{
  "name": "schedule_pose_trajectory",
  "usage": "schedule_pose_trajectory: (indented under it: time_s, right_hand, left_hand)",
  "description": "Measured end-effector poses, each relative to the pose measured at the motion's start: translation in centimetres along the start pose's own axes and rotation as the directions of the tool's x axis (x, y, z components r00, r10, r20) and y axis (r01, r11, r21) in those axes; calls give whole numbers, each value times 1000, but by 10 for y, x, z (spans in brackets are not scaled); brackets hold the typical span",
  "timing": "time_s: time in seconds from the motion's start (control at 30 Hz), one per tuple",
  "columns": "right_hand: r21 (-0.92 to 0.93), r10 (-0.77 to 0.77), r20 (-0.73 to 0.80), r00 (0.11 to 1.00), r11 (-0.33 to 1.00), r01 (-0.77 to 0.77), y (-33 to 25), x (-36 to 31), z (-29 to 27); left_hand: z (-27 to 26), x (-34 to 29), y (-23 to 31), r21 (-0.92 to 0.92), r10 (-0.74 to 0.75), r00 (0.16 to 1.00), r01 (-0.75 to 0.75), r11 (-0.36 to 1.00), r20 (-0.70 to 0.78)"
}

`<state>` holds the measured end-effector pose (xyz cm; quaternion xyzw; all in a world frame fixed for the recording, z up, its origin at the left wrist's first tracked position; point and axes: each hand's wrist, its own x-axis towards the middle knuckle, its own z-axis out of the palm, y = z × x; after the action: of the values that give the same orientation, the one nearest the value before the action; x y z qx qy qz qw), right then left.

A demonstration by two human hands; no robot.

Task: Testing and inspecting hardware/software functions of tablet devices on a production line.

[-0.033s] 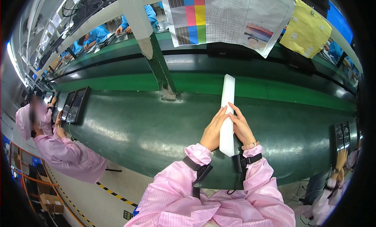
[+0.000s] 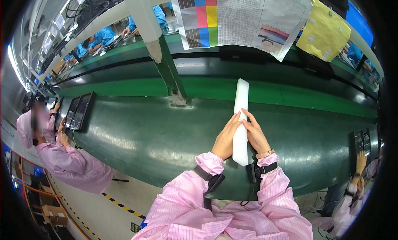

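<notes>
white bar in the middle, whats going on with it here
The person's left hand and right hand hold the long white bar between them, one from each side, above the green table. Whether its near end touches the table is hard to tell. Off to the left, a co-worker in pink has a hand by a black tray.

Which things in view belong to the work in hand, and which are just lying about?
Apparently in use:
- long, white, foam-like bar, touched by left hand and right hand

Apart from it:
- coiled black cables, upper left
- white printed sheet with coloured blocks, hanging
- yellow sheet, hanging
- black rectangular tray, beside a pink-clad co-worker
</notes>
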<state>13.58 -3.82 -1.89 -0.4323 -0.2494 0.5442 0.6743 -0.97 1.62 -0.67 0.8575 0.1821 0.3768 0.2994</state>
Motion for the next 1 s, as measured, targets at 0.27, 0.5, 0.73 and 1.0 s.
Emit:
schedule_pose_trajectory:
  time_s: [0.27,0.5,0.73,1.0]
  right_hand:
    - [-5,0,25,1000,1000,0,-4,3,0]
    - [20,-2,24,1000,1000,2,-5,-3,4]
    - [41,9,26,1000,999,-10,4,1,-3]
    - [-19,31,3,1000,999,-31,-6,-1,0]
  left_hand:
    - [1,6,3,-83,-62,998,65,994,30]
    - [3,1,0,77,83,996,-82,994,-8]
    - [-3,0,0,112,110,994,-106,988,-24]
    - [-1,4,1,61,117,992,-114,992,-47]
